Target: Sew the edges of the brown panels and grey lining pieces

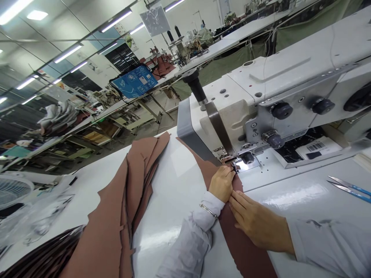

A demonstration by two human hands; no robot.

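Observation:
A long reddish-brown piece of material [246, 247], leather or fabric, runs under the presser foot [235, 166] of a white sewing machine [232, 108]. My left hand [222, 183] is curled on this piece close to the foot, fingers bent and pressed on its edge. Just behind it, my right hand [257, 222] lies on the same piece, fingers straight and together, tips touching my left hand. The spot under the needle is partly hidden by the machine head and my left fingers.
Left of the machine lie stacked reddish-brown cut pieces [113, 200] and a bundle of dark strips [43, 255]. Blue-handled scissors [350, 189] rest at the right. A fan [14, 191] and clear plastic [37, 220] are at the far left. Other worktables stand behind.

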